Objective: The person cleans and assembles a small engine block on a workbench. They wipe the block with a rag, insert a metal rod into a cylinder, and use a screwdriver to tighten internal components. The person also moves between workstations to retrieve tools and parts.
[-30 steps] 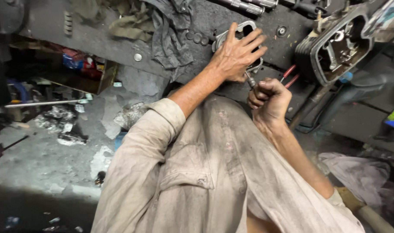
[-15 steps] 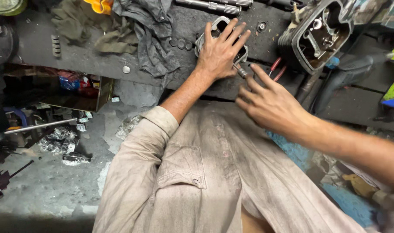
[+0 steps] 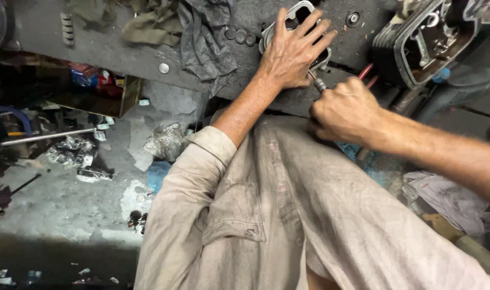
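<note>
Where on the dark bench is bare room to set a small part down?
Bare room: the dark metal bench between the crumpled grey rag and the olive cloth. Crowded: around the left hand pressing the grey metal cover, and the right hand.

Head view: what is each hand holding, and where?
Left hand presses flat on a metal engine cover, fingers spread. Right hand is fisted round a red-handled tool, its metal tip at the cover's edge.

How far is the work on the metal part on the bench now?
Done: cannot tell. In hand: the left hand presses flat on the metal part on the bench; the right hand grips a red-handled tool at its edge. Left: the part is not yet released; the engine head lies untouched.
</note>
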{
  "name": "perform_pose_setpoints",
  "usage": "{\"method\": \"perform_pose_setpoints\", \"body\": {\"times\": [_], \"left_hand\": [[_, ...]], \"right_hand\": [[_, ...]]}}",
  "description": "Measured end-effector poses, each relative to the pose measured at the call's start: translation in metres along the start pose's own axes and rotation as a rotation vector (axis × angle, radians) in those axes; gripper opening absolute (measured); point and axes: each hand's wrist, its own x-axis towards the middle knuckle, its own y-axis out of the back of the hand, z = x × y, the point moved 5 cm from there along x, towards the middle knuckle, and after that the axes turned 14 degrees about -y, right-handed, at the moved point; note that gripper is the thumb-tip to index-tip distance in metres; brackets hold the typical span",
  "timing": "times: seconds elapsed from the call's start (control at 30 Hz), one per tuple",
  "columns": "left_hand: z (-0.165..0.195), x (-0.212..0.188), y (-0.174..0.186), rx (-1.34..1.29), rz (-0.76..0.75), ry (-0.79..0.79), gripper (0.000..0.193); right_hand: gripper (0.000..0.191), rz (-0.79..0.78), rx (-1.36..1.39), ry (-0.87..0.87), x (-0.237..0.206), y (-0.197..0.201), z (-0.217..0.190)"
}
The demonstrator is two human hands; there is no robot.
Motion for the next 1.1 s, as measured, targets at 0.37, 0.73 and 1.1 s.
{"method": "perform_pose_setpoints", "body": {"times": [0.37, 0.73, 1.1], "left_hand": [[0.007, 0.005, 0.003, 0.058, -0.064, -0.099, 0.106], [0.004, 0.038, 0.009, 0.237, -0.131, -0.167, 0.118], [0.021, 0.016, 0.017, -0.035, -0.193, -0.131, 0.113]], "right_hand": [[0.037, 0.247, 2.789, -0.611, -0.008, -0.047, -0.015], [0.027, 0.492, 2.663, -0.396, -0.029, -0.048, 0.013], [0.034, 0.62, 1.654, -0.23, -0.066, -0.024, 0.024]]}}
